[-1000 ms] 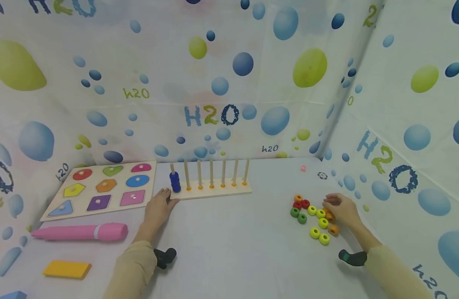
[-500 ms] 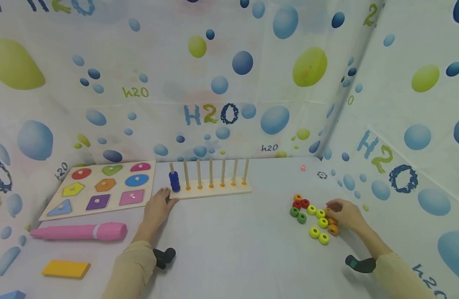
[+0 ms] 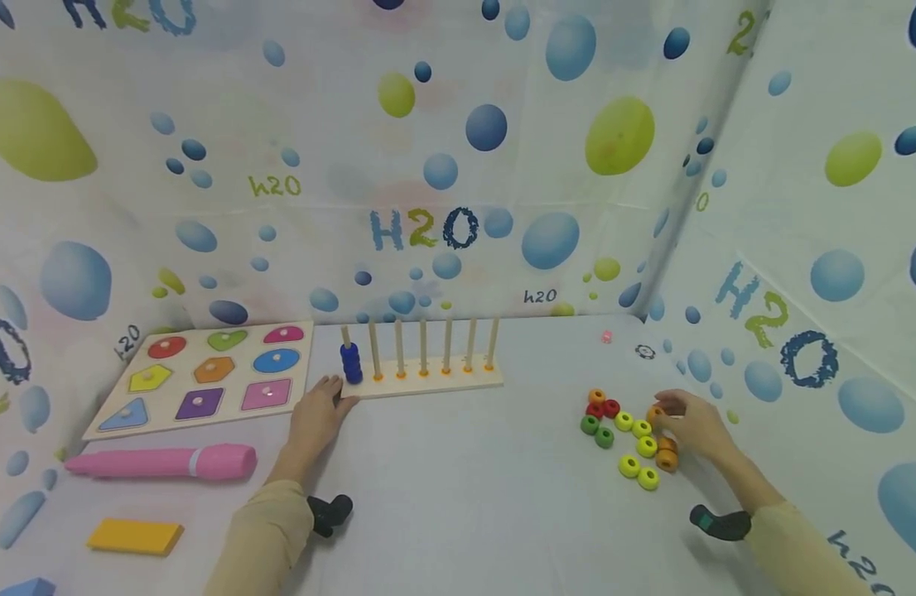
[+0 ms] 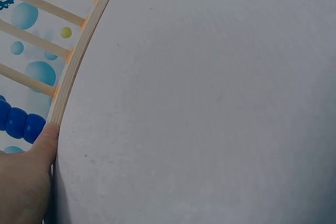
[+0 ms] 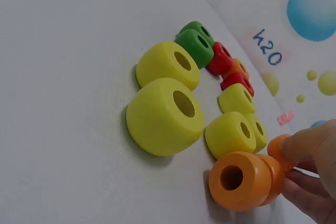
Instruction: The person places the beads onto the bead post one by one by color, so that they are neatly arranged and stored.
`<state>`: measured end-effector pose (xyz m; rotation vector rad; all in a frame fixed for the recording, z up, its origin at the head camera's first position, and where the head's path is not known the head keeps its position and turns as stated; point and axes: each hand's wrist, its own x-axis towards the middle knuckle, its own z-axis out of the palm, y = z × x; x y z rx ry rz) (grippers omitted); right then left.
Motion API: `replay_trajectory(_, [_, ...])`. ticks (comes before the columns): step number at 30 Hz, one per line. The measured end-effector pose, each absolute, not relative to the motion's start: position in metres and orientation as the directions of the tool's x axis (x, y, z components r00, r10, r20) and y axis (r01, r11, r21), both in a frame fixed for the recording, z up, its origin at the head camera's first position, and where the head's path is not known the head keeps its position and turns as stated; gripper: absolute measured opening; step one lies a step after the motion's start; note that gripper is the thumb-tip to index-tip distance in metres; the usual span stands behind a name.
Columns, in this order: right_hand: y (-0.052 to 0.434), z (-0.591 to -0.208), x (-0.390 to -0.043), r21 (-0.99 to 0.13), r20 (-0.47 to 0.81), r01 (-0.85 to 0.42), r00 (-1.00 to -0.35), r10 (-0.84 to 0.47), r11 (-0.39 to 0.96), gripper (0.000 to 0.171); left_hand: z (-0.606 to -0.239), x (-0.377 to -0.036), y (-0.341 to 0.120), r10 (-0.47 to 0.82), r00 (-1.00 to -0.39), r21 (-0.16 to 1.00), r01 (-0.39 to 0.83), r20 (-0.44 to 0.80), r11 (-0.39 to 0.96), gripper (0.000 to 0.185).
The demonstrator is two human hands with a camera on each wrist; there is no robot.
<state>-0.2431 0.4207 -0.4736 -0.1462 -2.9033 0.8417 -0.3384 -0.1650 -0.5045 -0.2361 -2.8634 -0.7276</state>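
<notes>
My left hand (image 3: 318, 414) grips the left front corner of a wooden peg board (image 3: 428, 382), the thumb lying on its front edge. Blue beads (image 3: 349, 362) are stacked on the leftmost peg; the other pegs stand bare. Over on the right, my right hand (image 3: 692, 424) pinches an orange bead (image 5: 280, 149) between thumb and fingers. Two more orange beads (image 5: 241, 181) sit just below that hand. Several yellow beads (image 5: 163, 116) lie beside them, with green beads (image 3: 596, 432), red beads (image 3: 603, 409) and another orange bead (image 3: 596, 396) to the left.
A shape puzzle board (image 3: 204, 381) lies at the back left. In front of it are a pink pen-shaped object (image 3: 160, 463), a yellow block (image 3: 135, 536) and a blue block (image 3: 29, 588). A small pink item (image 3: 606, 337) is at the back right, near the patterned curtain (image 3: 503, 199).
My right hand has shifted slightly right, and the orange bead in its fingertips now stands apart from the other two. The left hand keeps its place at the peg board.
</notes>
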Motion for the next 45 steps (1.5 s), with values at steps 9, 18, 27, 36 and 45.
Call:
replay_trajectory(9, [0.406, -0.474, -0.274, -0.526, 0.268, -0.079, -0.96, 0.078, 0.847, 0.036, -0.502, -0.34, -0.169, 0.117, -0.97, 0.444, 0.202, 0.212, 0.873, 0.058])
replay_trajectory(18, [0.348, -0.436, -0.308, -0.591, 0.35, -0.278, -0.934, -0.07, 0.757, 0.035, -0.506, -0.341, -0.166, 0.12, -0.97, 0.456, 0.207, 0.213, 0.866, 0.058])
replay_trajectory(27, [0.27, -0.403, -0.348, -0.562, 0.539, -0.468, -0.833, -0.127, 0.682, 0.032, -0.505, -0.339, -0.166, 0.113, -0.972, 0.466, 0.2, 0.207, 0.862, 0.058])
replay_trajectory(36, [0.192, -0.389, -0.381, -0.58, 0.573, -0.551, -0.8, -0.181, 0.6, 0.032, -0.507, -0.34, -0.167, 0.094, -0.974, 0.47, 0.184, 0.208, 0.863, 0.06])
replay_trajectory(45, [0.118, -0.388, -0.397, -0.637, 0.541, -0.6, -0.795, -0.274, 0.483, 0.034, -0.507, -0.342, -0.161, 0.078, -0.976, 0.473, 0.167, 0.203, 0.865, 0.06])
